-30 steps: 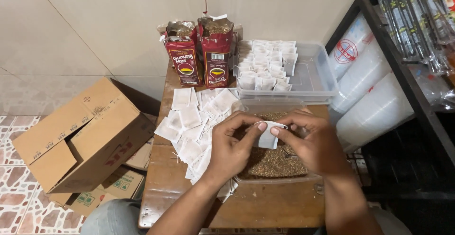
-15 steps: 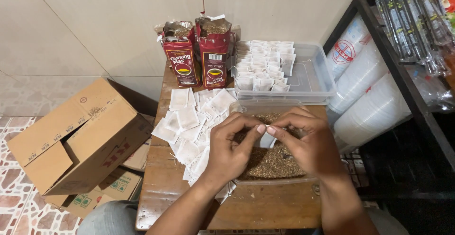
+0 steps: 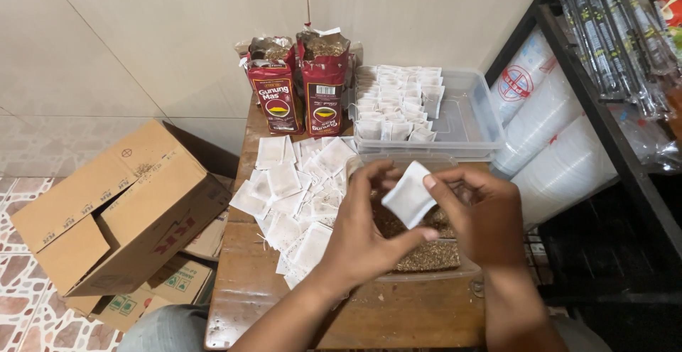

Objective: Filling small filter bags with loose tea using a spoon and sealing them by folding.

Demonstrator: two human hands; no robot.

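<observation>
Both hands, left hand (image 3: 362, 242) and right hand (image 3: 483, 217), fingers pinching one white paper sachet (image 3: 410, 196) over tub of loose tea (image 3: 426, 256), worn wooden tabletop (image 3: 245, 288), tiled wall (image 3: 142, 46), cardboard box (image 3: 121, 210) on patterned floor (image 3: 21, 281).

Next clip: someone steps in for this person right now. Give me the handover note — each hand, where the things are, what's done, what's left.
Left hand and right hand: both pinch one small white sachet above the clear tub of loose brown tea.
Done: filled sachets stand in rows in the clear bin at the back.
Left: a pile of flat empty sachets on the wooden table; two opened red tea packs stand by the wall.
Whether the held sachet is filled is unclear.
</observation>
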